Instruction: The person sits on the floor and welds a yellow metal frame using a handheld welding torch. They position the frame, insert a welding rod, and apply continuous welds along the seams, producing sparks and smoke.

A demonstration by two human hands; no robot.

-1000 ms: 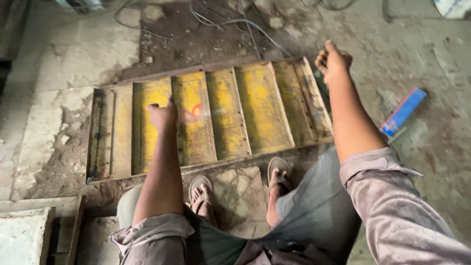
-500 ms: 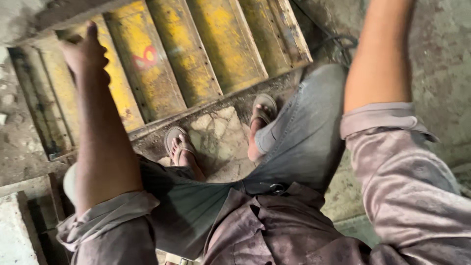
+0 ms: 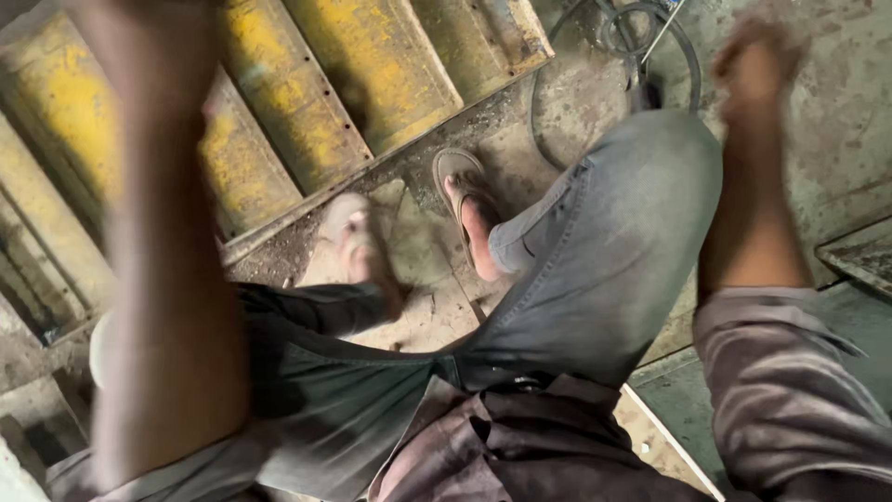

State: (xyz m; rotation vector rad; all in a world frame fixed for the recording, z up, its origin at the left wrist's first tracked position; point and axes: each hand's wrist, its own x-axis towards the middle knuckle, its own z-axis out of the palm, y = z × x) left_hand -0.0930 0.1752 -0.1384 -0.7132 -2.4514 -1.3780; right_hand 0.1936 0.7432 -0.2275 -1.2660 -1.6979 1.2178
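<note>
The right hand [image 3: 757, 60] hangs blurred above the concrete floor [image 3: 836, 121], near a coil of black cable [image 3: 650, 37]; it grips nothing, though whether its fingers are curled I cannot tell. The left hand is out of sight above the frame; only its forearm [image 3: 167, 232] crosses the yellow ribbed metal panel [image 3: 307, 102], which lies flat on the floor just beyond the sandalled feet [image 3: 465, 200].

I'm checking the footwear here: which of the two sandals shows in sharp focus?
The sandal nearer the grey-trousered knee, on the foot beside the yellow panel's edge. The other sandal, further left, is motion-blurred.
</note>
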